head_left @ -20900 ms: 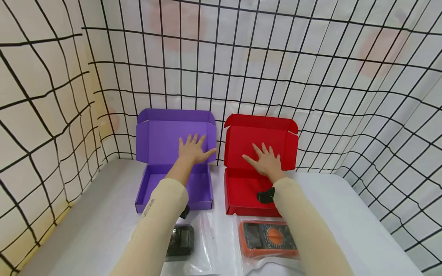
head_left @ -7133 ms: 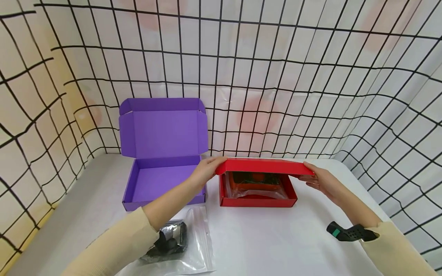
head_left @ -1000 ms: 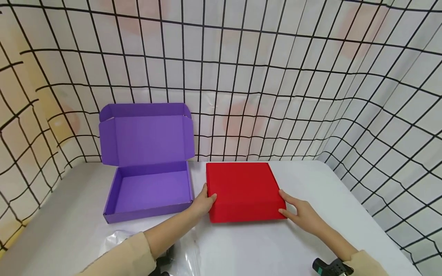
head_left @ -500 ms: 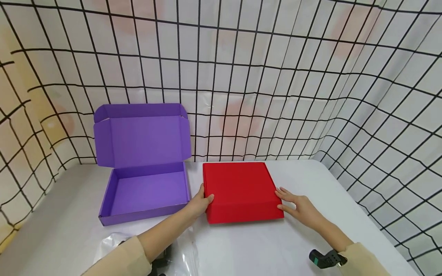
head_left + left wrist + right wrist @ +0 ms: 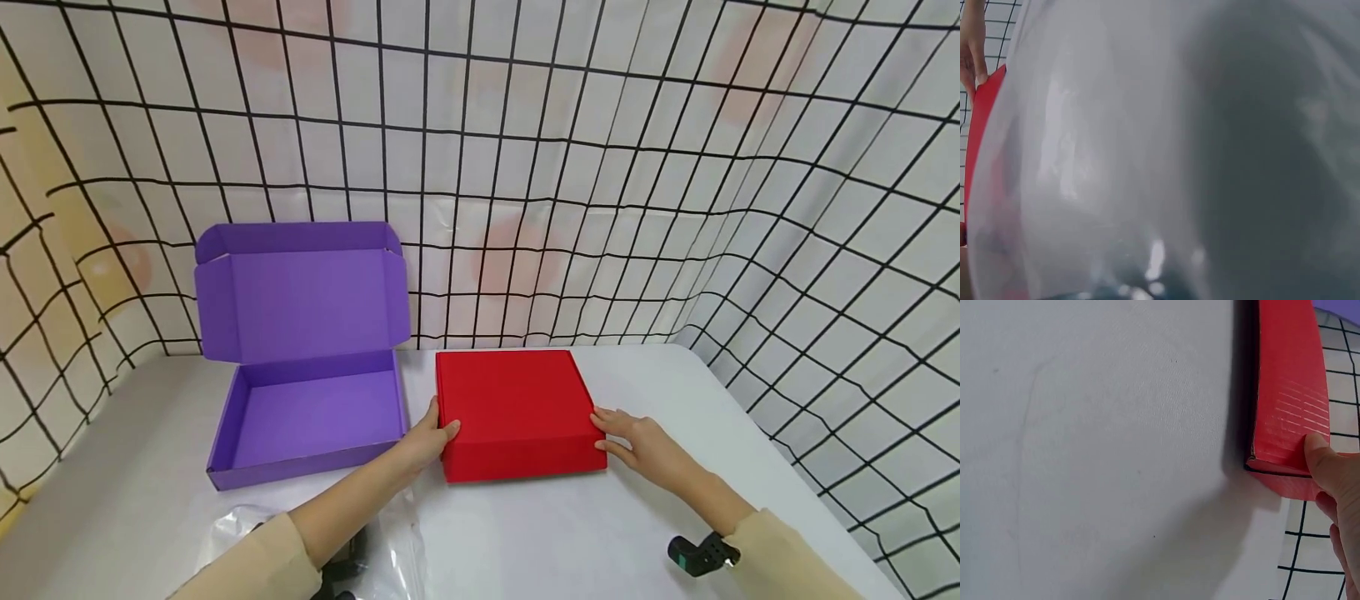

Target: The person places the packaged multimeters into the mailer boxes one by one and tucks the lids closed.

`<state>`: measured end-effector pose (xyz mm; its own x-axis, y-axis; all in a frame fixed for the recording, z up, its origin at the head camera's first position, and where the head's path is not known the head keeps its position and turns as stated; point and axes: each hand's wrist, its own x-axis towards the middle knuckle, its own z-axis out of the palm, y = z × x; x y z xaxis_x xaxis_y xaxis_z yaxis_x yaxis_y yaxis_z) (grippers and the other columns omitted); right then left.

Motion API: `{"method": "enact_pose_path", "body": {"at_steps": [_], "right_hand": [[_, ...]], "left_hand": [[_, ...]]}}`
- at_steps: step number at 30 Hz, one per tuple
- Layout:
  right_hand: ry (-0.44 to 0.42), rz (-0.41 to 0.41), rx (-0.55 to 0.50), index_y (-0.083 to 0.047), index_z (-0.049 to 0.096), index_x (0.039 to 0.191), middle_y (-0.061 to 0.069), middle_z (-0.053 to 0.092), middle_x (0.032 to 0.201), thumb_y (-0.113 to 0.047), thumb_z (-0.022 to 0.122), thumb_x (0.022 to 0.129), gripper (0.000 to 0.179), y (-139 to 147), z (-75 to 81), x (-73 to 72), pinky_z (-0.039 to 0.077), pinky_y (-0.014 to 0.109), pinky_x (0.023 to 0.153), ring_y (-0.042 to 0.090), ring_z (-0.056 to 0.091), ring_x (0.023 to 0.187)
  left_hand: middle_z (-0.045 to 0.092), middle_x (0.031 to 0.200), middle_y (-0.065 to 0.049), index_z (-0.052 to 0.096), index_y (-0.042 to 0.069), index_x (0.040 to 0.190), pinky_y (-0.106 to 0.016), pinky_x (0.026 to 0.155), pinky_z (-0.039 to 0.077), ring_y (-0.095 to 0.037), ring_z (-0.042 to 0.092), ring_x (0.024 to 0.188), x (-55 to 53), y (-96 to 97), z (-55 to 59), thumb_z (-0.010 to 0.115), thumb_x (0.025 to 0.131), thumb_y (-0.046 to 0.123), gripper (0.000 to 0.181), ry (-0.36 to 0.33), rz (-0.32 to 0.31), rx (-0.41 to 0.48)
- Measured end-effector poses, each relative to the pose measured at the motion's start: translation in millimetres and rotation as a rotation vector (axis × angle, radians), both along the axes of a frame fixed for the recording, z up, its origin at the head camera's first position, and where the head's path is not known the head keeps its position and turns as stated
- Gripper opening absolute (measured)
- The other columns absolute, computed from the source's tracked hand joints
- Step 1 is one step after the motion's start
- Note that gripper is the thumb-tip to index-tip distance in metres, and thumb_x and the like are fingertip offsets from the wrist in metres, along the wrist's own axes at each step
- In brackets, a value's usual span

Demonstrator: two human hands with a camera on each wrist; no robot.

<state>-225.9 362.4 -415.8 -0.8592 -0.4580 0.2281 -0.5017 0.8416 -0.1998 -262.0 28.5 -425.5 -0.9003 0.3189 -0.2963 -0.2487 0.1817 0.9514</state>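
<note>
A red cardboard box (image 5: 513, 392) sits on the white table with its lid down; whatever lies inside is hidden. My left hand (image 5: 426, 437) grips its left side, thumb at the front corner and fingers along the side. At the opposite front corner, my right hand (image 5: 648, 450) holds the box between thumb and fingers. The right wrist view shows the thumb pressed on the red front panel (image 5: 1291, 394). To the left stands a purple box (image 5: 318, 417), lid raised and inside bare.
Under my left forearm lies a clear plastic bag (image 5: 393, 550) with a dark device (image 5: 348, 558) partly hidden in it. The bag fills most of the left wrist view. Black wire mesh (image 5: 480, 167) borders the white table (image 5: 517, 542) at the back and sides.
The red box was open and bare at first, then held the bagged orange multimeter under a half-lowered lid; now its lid is down. Over the last second both hands keep hold of it.
</note>
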Motion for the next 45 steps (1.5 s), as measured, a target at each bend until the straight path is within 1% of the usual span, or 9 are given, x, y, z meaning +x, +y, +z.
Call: {"method": "enact_pose_path", "body": {"at_steps": [5, 9, 12, 21, 25, 32, 35, 40, 45], "right_hand": [[0.057, 0.032, 0.169, 0.007, 0.059, 0.118, 0.025, 0.055, 0.123, -0.015, 0.071, 0.079, 0.047, -8, 8.5, 0.2, 0.049, 0.041, 0.083, 0.042, 0.05, 0.116], [0.149, 0.079, 0.234, 0.008, 0.062, 0.113, 0.024, 0.06, 0.117, -0.014, 0.074, 0.076, 0.045, -14, 10.0, -3.3, 0.051, 0.039, 0.081, 0.04, 0.055, 0.11], [0.18, 0.09, 0.241, 0.008, 0.062, 0.112, 0.024, 0.061, 0.115, -0.014, 0.074, 0.076, 0.044, -16, 9.6, -4.4, 0.051, 0.039, 0.08, 0.039, 0.057, 0.108], [0.132, 0.086, 0.247, 0.005, 0.061, 0.116, 0.023, 0.061, 0.116, -0.016, 0.076, 0.074, 0.049, -13, 13.1, -4.2, 0.053, 0.034, 0.075, 0.036, 0.058, 0.107], [0.119, 0.084, 0.198, 0.005, 0.06, 0.117, 0.022, 0.062, 0.114, -0.017, 0.076, 0.075, 0.05, -11, 9.6, -3.3, 0.054, 0.032, 0.073, 0.034, 0.062, 0.101], [0.167, 0.051, 0.185, 0.005, 0.063, 0.113, 0.021, 0.064, 0.11, -0.015, 0.077, 0.073, 0.047, -13, 6.3, 0.4, 0.054, 0.027, 0.067, 0.027, 0.068, 0.082], [0.177, 0.031, 0.212, 0.004, 0.063, 0.114, 0.02, 0.064, 0.111, -0.015, 0.078, 0.071, 0.049, -15, 7.6, 2.5, 0.054, 0.028, 0.069, 0.029, 0.067, 0.09], [0.148, 0.007, 0.282, 0.004, 0.057, 0.121, 0.02, 0.059, 0.121, -0.018, 0.08, 0.069, 0.06, -15, 9.8, 5.9, 0.054, 0.032, 0.074, 0.034, 0.058, 0.108], [0.114, -0.015, 0.254, 0.004, 0.056, 0.122, 0.022, 0.055, 0.125, -0.017, 0.079, 0.07, 0.06, -14, 7.5, 5.8, 0.053, 0.034, 0.076, 0.037, 0.054, 0.113]], "left_hand": [[0.004, 0.152, -0.023, -0.005, 0.001, 0.146, -0.056, 0.109, 0.011, -0.039, 0.008, 0.138, -2.1, -1.8, 1.1, 0.045, 0.096, 0.013, 0.072, 0.006, -0.014, -0.005], [0.002, 0.152, -0.024, -0.006, 0.001, 0.146, -0.056, 0.109, 0.013, -0.04, 0.007, 0.138, -2.6, -6.5, 3.9, 0.045, 0.096, 0.014, 0.073, 0.001, -0.027, -0.007], [0.0, 0.152, -0.024, -0.007, 0.0, 0.146, -0.056, 0.109, 0.011, -0.04, 0.005, 0.138, -2.3, -9.2, 6.1, 0.045, 0.096, 0.014, 0.073, 0.009, -0.038, -0.011], [0.0, 0.152, -0.024, -0.007, -0.001, 0.146, -0.057, 0.109, 0.009, -0.039, 0.004, 0.139, -1.0, -10.0, 8.0, 0.045, 0.096, 0.015, 0.074, 0.015, -0.054, -0.022], [-0.001, 0.152, -0.023, -0.007, -0.001, 0.146, -0.057, 0.109, 0.01, -0.04, 0.004, 0.138, -0.9, -9.9, 7.8, 0.045, 0.096, 0.015, 0.074, 0.01, -0.048, -0.026], [0.001, 0.152, -0.023, -0.007, 0.001, 0.146, -0.057, 0.109, 0.008, -0.039, 0.004, 0.139, -2.6, -8.1, 8.9, 0.045, 0.096, 0.016, 0.074, 0.023, -0.049, -0.027], [0.002, 0.152, -0.023, -0.006, 0.0, 0.146, -0.057, 0.109, 0.008, -0.038, 0.004, 0.139, -2.9, -7.1, 8.4, 0.045, 0.096, 0.016, 0.073, 0.022, -0.052, -0.033], [0.003, 0.152, -0.024, -0.005, 0.0, 0.146, -0.057, 0.109, 0.01, -0.04, 0.006, 0.138, -2.1, -6.2, 5.8, 0.046, 0.096, 0.016, 0.074, 0.019, -0.061, -0.037], [0.002, 0.152, -0.024, -0.006, 0.0, 0.146, -0.057, 0.109, 0.009, -0.04, 0.005, 0.138, -1.8, -5.2, 3.2, 0.046, 0.096, 0.016, 0.074, 0.022, -0.062, -0.035]]}}
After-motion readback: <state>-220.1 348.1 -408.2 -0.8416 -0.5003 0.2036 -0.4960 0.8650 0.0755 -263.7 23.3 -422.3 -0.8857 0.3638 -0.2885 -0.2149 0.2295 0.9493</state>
